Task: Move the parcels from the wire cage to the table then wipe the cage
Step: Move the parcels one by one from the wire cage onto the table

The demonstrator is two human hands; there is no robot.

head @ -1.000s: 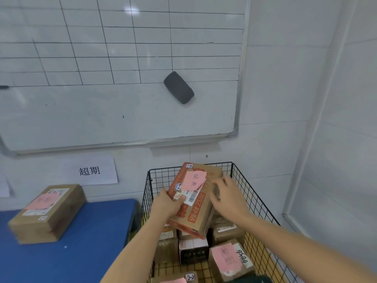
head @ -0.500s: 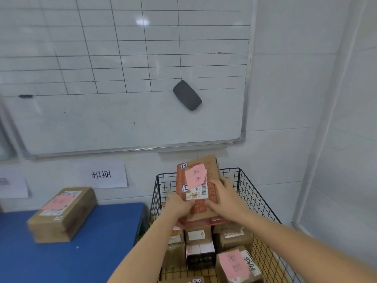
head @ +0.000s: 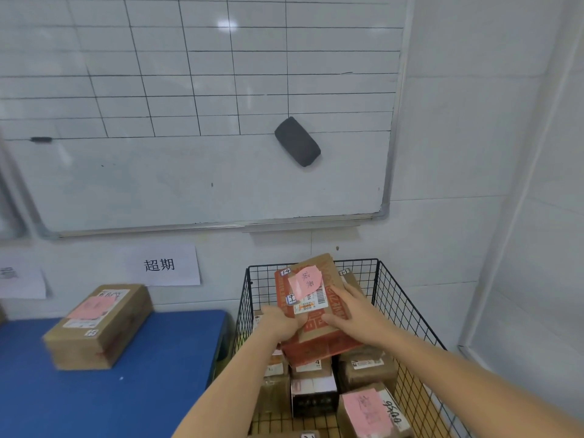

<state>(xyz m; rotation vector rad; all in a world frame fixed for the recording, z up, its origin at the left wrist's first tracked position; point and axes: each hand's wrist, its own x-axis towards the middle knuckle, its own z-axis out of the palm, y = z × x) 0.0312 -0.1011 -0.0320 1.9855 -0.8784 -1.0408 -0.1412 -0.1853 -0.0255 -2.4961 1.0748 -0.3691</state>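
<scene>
both hands hold an orange-printed parcel (head: 316,308) above the wire cage (head: 407,314), clear of the parcels below: the left hand (head: 279,324) grips its near left edge, fingers curled; the right hand (head: 354,314) clasps its right side (fingertips probably wrapped behind). another parcel (head: 98,325) lies on the blue table (head: 142,390).

Whiteboard (head: 189,172): gridded, on the wall above the grip.
Eraser (head: 297,141): dark, on whiteboard.
Paper sign (head: 161,264): up-left of grip.
</scene>
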